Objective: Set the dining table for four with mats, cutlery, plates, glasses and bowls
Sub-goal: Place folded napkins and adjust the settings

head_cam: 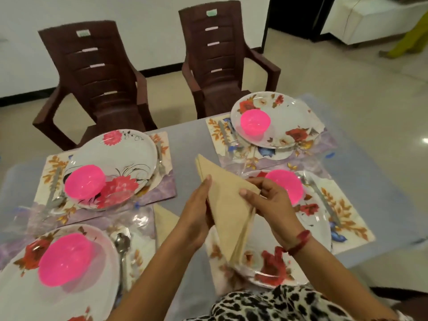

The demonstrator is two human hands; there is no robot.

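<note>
Both hands were clamped on a folded beige napkin (229,195), held as a long triangle, its lower point over the near-right plate (273,262). The left hand (199,212) gripped its left edge, one digit lying up along the fold; the right hand (268,200) pinched the right corner, fingers curled, with a red bangle (300,242) on the wrist. A second napkin (164,221) lay flat on the grey table (185,144), partly hidden by the left arm. Four floral mats were laid, each carrying a floral plate with a pink bowl on it: the far-left mat (162,191) with the far-left plate (115,154) and far-left bowl (84,180); the far-right mat (215,128) with the far-right plate (284,112) and far-right bowl (254,122); the near-right mat (352,218) with the near-right bowl (287,186); and the near-left plate (14,288) with the near-left bowl (66,259), its mat mostly covered. A spoon (122,246) lay just right of the near-left plate, a knife (223,133) just left of the far-right plate, and blurred cutlery (324,200) rested on the right side of the near-right plate. Two brown chairs, the left chair (92,84) and the right chair (220,59), stood at the far edge.
</note>
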